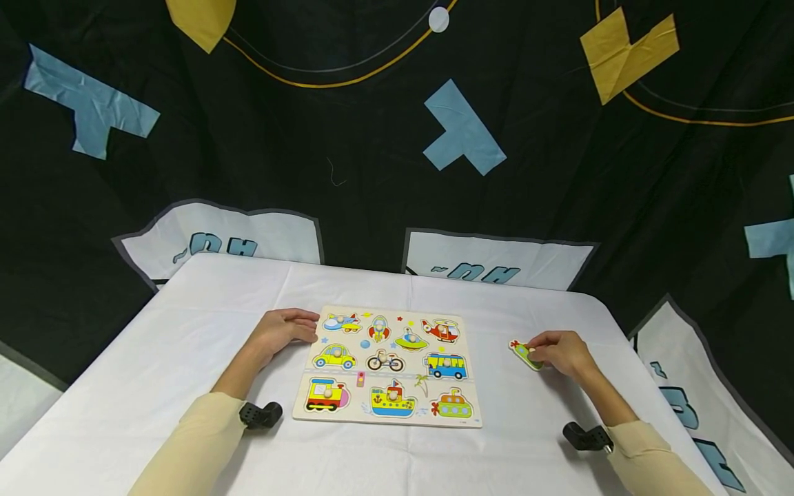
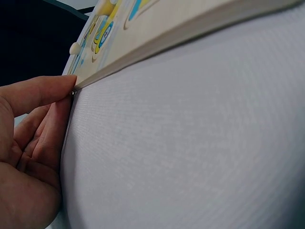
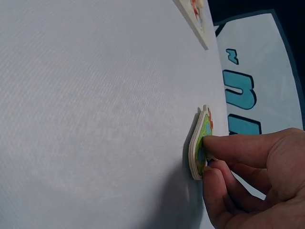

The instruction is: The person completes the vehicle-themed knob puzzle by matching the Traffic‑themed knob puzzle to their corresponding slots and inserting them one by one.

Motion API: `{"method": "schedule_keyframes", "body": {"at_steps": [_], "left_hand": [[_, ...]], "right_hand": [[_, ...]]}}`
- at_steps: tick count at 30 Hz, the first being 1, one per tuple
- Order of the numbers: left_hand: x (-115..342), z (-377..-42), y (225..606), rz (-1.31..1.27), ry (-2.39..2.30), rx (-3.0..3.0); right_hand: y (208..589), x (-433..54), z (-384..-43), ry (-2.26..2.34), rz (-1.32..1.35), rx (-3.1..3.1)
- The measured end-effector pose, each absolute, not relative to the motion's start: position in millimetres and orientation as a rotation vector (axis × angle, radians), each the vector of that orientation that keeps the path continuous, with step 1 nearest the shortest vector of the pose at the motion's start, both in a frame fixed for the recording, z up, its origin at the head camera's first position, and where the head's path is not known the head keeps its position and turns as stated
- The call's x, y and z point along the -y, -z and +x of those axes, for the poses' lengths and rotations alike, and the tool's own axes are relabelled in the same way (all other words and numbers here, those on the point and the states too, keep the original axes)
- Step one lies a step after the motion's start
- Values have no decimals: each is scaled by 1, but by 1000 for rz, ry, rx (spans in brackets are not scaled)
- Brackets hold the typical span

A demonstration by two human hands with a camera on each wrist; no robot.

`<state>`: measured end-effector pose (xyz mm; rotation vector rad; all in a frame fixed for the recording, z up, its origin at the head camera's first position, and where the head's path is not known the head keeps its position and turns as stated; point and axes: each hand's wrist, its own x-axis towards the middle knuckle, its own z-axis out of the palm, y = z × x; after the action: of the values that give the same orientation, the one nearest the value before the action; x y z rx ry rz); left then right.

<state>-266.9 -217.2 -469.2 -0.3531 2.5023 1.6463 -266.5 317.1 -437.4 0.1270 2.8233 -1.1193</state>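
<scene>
A wooden knob puzzle board (image 1: 360,417) with vehicle pictures lies flat on the table. My left hand (image 1: 282,333) is at the board's upper left edge. In the left wrist view, a fingertip (image 2: 71,82) touches the board's corner, with the other fingers lower beside it. Off to the right of the board, my right hand (image 1: 563,351) pinches a green submarine puzzle piece (image 1: 522,354) with a red propeller. From the right wrist, the submarine piece (image 3: 194,152) appears tilted close over the cloth, its knob mostly hidden by the fingers. The board's submarine spot (image 1: 453,406) shows a matching picture without a knob.
A white cloth (image 1: 384,461) covers the table. Black fabric (image 1: 347,165) with blue and yellow shapes hangs behind it. Each wrist wears a small black camera, on the left (image 1: 260,415) and right (image 1: 586,437). Knobbed pieces such as the train (image 1: 325,395) sit in the board.
</scene>
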Motion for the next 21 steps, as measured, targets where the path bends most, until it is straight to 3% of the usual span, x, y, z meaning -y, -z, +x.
{"method": "schedule_keyframes", "body": {"at_steps": [21], "left_hand": [[218,-267,469,-321,-1650,-2518]], "right_hand": [[419,-266,-258,1129,-125,-2802]]}}
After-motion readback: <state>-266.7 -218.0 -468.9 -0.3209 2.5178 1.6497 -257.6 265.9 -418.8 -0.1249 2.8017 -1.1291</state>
